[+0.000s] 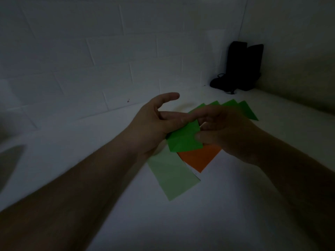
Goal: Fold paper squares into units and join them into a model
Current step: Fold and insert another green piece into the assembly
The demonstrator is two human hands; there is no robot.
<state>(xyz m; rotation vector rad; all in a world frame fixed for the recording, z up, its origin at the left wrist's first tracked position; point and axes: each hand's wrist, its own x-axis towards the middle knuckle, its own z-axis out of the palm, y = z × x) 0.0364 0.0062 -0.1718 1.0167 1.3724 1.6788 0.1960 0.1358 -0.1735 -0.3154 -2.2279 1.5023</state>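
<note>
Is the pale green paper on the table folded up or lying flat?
Flat. The pale green paper sheet lies spread on the white table, no folds visible.

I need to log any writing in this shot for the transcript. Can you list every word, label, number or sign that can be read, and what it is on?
None can be read. The picture is dim and soft.
Bright green paper held between both hands: plain, no print.
Pale green sheet and orange sheet on the table: plain.
Dark object in the corner: too dark to show any label.
</note>
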